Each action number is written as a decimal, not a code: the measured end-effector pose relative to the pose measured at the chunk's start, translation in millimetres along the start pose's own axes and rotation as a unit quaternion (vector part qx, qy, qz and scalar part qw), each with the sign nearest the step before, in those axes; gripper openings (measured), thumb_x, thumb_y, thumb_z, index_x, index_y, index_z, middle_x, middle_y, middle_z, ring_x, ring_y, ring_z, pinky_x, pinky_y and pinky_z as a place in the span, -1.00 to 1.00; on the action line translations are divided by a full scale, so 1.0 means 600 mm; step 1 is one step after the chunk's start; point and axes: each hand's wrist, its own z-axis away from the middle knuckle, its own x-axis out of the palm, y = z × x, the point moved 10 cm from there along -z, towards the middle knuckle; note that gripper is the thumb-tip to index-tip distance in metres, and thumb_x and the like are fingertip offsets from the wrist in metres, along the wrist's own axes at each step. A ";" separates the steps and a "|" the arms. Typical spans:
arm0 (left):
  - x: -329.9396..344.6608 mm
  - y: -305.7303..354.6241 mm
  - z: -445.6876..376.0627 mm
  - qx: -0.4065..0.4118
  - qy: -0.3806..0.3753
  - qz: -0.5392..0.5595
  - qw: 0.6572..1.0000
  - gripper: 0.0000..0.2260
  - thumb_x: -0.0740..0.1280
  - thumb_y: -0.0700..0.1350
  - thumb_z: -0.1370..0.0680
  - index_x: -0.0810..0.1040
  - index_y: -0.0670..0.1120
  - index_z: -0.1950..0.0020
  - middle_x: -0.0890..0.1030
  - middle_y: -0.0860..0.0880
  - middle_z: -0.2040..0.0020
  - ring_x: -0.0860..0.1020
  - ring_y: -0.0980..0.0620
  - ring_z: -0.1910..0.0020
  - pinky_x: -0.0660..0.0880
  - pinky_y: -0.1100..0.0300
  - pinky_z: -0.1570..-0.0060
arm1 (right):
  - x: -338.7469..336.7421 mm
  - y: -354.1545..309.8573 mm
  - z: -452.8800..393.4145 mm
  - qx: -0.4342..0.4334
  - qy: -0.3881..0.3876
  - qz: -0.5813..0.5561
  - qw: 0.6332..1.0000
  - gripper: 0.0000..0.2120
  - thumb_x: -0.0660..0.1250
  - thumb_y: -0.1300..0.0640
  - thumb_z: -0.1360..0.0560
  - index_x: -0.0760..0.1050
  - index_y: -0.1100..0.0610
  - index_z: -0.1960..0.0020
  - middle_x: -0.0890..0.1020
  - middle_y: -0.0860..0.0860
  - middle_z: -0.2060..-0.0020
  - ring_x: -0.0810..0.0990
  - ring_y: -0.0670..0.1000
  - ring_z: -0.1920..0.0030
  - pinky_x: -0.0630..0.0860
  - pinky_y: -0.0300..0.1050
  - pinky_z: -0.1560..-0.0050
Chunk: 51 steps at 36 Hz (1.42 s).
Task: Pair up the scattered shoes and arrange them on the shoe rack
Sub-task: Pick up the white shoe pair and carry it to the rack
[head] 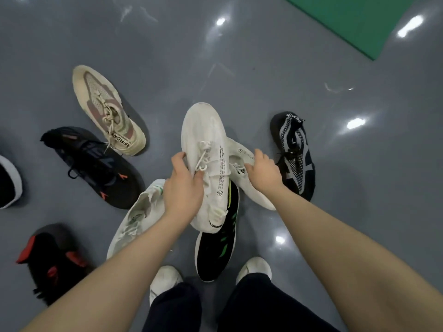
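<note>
left hand: mine — fingers curled round the lace area of a white knit sneaker, gripping it, toe pointing away from me, lifted above the other shoes.
right hand: mine — fingers curled over the collar of a second white knit sneaker, holding it; it sits just beside and partly under the first one.
white pair texture: soft woven knit, rounded toe, thin white laces with small toggles.
writing on white sneaker: a vertical strip of small black print along the side, too small to read; a black mark near the heel, unreadable.
black-green shoe: smooth black upper, green slashes, white sole edge — lies under the lifted sneaker, on the floor.
white-green shoe: white mesh, a small green mark, partly under my left forearm.
beige sneaker: chunky, mesh panels with dull pink, cream laces; heel band reads "APROR" as far as I can tell.
black-orange shoe: dark, orange accents, touching the beige sneaker's heel.
black-red shoe: matte black, red patches, lower left.
black patterned shoe: slim knit, grey dotted bands, writing on heel tab blurred; right of my right hand.
black shoe at edge: white sole rim, cropped at the left edge.
floor: glossy grey, light reflections.
green mat: top right corner.
my feet: white shoes, dark trousers.
</note>
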 end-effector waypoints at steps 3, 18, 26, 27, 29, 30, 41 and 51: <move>0.006 -0.008 -0.011 -0.012 0.003 0.017 1.000 -0.62 0.21 -0.02 -0.59 0.17 -0.05 -0.35 0.54 -0.12 -0.21 0.54 -0.25 -0.09 0.46 -0.13 -0.07 | 0.004 -0.002 -0.015 0.003 0.031 0.020 0.999 -0.79 0.15 0.12 -0.59 0.35 0.19 -0.18 0.52 0.16 -0.14 0.46 0.21 -0.16 0.36 0.04 -0.07; -0.123 0.075 0.117 -0.030 0.027 0.046 0.998 -0.65 0.19 -0.08 -0.61 0.20 -0.10 -0.35 0.55 -0.15 -0.17 0.54 -0.26 -0.05 0.41 0.03 0.07 | -0.164 -0.009 0.177 0.054 0.055 0.000 0.997 -0.86 0.05 0.36 -0.49 0.23 0.14 0.11 0.46 0.11 0.22 0.40 0.14 0.22 0.30 -0.08 0.27; -0.290 0.124 0.225 -0.016 0.048 0.037 0.998 -0.66 0.16 -0.11 -0.62 0.21 -0.14 -0.37 0.53 -0.17 -0.20 0.52 -0.27 -0.08 0.42 -0.07 -0.07 | -0.283 -0.115 0.333 0.004 0.080 -0.027 0.996 -0.90 0.04 0.26 -0.57 0.21 0.14 0.12 0.45 0.10 0.23 0.42 0.16 0.21 0.36 -0.03 0.22; -0.320 0.125 0.241 -0.014 0.054 0.035 0.998 -0.66 0.16 -0.12 -0.62 0.21 -0.14 -0.37 0.53 -0.17 -0.22 0.51 -0.27 -0.10 0.41 -0.08 -0.10 | -0.300 -0.140 0.356 -0.011 0.085 -0.026 0.996 -0.90 0.03 0.25 -0.58 0.22 0.14 0.12 0.46 0.10 0.23 0.43 0.16 0.21 0.37 -0.01 0.21; -0.371 0.124 0.267 -0.018 0.067 0.031 0.997 -0.67 0.15 -0.13 -0.62 0.22 -0.14 -0.36 0.53 -0.18 -0.22 0.51 -0.27 -0.09 0.40 -0.06 -0.08 | -0.328 -0.178 0.396 -0.024 0.092 -0.029 0.995 -0.91 0.03 0.25 -0.59 0.26 0.15 0.08 0.48 0.09 0.19 0.45 0.16 0.17 0.38 0.01 0.18; -0.397 0.122 0.280 -0.018 0.077 0.031 0.996 -0.69 0.15 -0.13 -0.62 0.23 -0.13 -0.35 0.53 -0.18 -0.21 0.51 -0.27 -0.07 0.40 -0.06 -0.06 | -0.340 -0.194 0.416 -0.025 0.094 -0.036 0.995 -0.91 0.04 0.25 -0.59 0.28 0.15 0.06 0.48 0.07 0.17 0.45 0.15 0.16 0.38 0.00 0.19; -0.663 0.064 0.438 -0.035 0.157 0.002 0.987 -0.67 0.10 -0.12 -0.63 0.24 -0.15 -0.39 0.55 -0.20 -0.14 0.51 -0.26 -0.02 0.33 0.00 0.06 | -0.441 -0.440 0.613 -0.117 0.099 -0.060 0.986 -0.86 0.03 0.16 -0.62 0.27 0.17 0.08 0.46 0.08 0.26 0.42 0.17 0.23 0.34 -0.02 0.23; -0.801 -0.105 0.666 -0.183 0.256 0.074 0.946 -0.72 0.08 -0.16 -0.63 0.26 -0.16 -0.33 0.57 -0.20 -0.12 0.52 -0.26 0.01 0.22 0.08 0.13 | -0.381 -0.641 0.804 -0.273 0.011 0.004 0.962 -0.81 0.05 0.16 -0.60 0.25 0.12 0.19 0.45 0.06 0.30 0.43 0.16 0.25 0.33 -0.06 0.27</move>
